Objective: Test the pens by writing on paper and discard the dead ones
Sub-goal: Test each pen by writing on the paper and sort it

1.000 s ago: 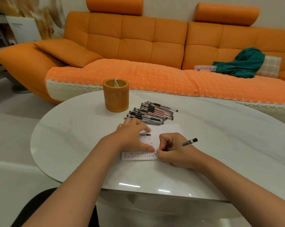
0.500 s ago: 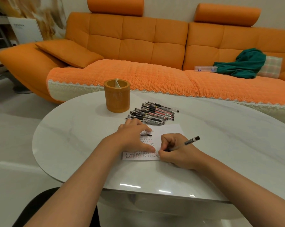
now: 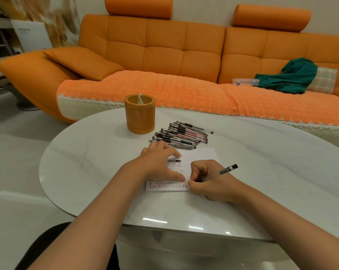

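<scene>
Watching this one over the head cam. The right hand (image 3: 209,182) has its fingers (image 3: 196,172) curled tight round a pen (image 3: 224,171), tip down at the bottom right corner of the paper (image 3: 200,154), capped black end pointing up and to the right. There's print on the pen's barrel but it's too small for me to read.

The left hand (image 3: 160,165) lies flat on the paper, fingers straight and a bit spread, holding the sheet down on the desk (image 3: 271,162). The sheet is filled with rows of little marks in black and red. The bottom rows look like 正 over and over.

A small black cap (image 3: 175,161) sits on the paper between thumb and forefinger. The pile of pens (image 3: 183,134) lies just behind the sheet, beside an orange cup (image 3: 140,115). The white board (image 3: 31,35) far left has a line of text I can't make out.
</scene>
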Motion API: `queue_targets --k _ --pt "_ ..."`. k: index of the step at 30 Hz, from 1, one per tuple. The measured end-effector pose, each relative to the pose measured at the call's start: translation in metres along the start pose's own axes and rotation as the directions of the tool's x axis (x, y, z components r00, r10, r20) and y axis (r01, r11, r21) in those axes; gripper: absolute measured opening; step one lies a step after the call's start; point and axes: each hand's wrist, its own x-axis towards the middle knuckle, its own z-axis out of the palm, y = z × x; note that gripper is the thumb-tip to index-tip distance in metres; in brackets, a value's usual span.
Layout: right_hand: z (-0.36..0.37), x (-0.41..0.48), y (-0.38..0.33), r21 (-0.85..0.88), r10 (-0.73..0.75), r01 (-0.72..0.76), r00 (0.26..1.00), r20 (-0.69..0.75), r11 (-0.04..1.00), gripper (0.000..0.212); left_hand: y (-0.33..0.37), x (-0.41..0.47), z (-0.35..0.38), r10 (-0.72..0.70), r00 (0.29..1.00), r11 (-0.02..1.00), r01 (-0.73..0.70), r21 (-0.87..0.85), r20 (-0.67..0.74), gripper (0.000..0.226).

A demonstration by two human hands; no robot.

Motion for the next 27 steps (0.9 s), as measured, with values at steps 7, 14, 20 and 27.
queue_targets --k 7,14,20,27 --pt "0.0 0.001 -0.001 -0.01 -0.013 0.013 1.0 0.009 1.0 0.02 0.001 -0.001 -0.001 -0.005 1.0 1.0 0.005 0.002 0.0 0.084" --pt "-0.005 0.004 0.0 0.212 0.104 -0.071 0.983 -0.148 0.975 0.013 0.002 -0.003 -0.001 -0.006 1.0 1.0 0.007 0.012 -0.006 0.085" --pt "-0.009 0.008 -0.005 0.273 0.089 -0.03 0.974 -0.208 0.962 0.018 -0.001 -0.007 -0.001 0.021 0.998 0.999 -0.022 -0.029 -0.058 0.074" --pt "-0.031 0.015 -0.017 0.542 0.201 -0.077 0.964 -0.174 0.837 0.044 -0.005 -0.008 -0.008 -0.05 0.977 0.998 0.056 0.023 -0.206 0.033"
